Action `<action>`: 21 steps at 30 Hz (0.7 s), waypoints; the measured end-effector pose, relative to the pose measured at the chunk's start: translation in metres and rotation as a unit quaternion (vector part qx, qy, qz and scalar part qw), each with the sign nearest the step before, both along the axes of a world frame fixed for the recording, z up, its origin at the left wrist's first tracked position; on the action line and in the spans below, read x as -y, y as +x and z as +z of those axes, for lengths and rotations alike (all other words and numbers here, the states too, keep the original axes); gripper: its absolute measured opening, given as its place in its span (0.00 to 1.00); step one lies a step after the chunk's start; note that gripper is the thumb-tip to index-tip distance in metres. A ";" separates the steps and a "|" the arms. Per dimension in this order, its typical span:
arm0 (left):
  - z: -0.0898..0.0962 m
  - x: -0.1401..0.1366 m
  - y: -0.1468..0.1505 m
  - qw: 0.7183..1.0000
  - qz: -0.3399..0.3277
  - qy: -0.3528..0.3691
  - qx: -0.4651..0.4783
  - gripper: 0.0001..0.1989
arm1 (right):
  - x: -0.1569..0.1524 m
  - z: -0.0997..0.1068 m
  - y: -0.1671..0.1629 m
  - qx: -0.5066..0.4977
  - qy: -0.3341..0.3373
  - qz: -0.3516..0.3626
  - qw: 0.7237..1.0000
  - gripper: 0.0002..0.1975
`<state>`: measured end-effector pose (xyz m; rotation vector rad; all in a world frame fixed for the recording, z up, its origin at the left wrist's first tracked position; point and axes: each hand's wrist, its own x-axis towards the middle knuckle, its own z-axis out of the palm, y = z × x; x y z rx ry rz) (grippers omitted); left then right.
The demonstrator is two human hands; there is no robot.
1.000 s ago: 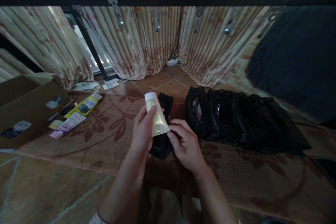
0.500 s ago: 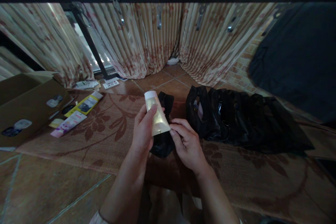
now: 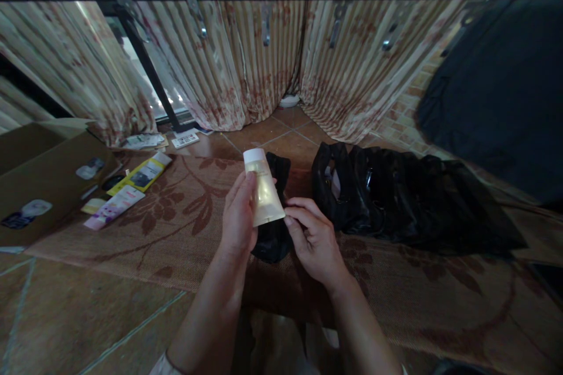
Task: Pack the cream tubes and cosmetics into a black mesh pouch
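My right hand (image 3: 314,240) has thumb and forefinger together at the nearest corner of the tube (image 3: 269,199), whose length slants away leftward to its white cap (image 3: 254,156). My left hand (image 3: 238,211) clasps its body, most fingertips hidden. Behind, a black bag (image 3: 272,247) is partly covered; the row of bags' (image 3: 378,199) contents are too dark to name.

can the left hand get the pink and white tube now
Probably not while the left hand holds the pale tube, though nothing seems to block its way to the pink and white tube.
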<state>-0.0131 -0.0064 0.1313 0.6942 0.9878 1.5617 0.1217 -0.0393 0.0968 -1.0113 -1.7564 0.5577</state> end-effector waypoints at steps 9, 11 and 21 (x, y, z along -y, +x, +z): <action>0.000 0.001 0.000 1.000 -0.001 0.002 -0.004 0.21 | 0.000 0.001 0.000 -0.009 -0.004 0.002 1.000 0.09; -0.001 0.001 0.000 1.000 -0.001 -0.002 -0.005 0.21 | 0.000 0.001 0.000 -0.011 -0.005 0.002 1.000 0.08; -0.001 0.001 0.000 1.000 -0.004 -0.003 -0.003 0.21 | 0.001 0.002 -0.001 -0.006 -0.009 0.000 1.000 0.08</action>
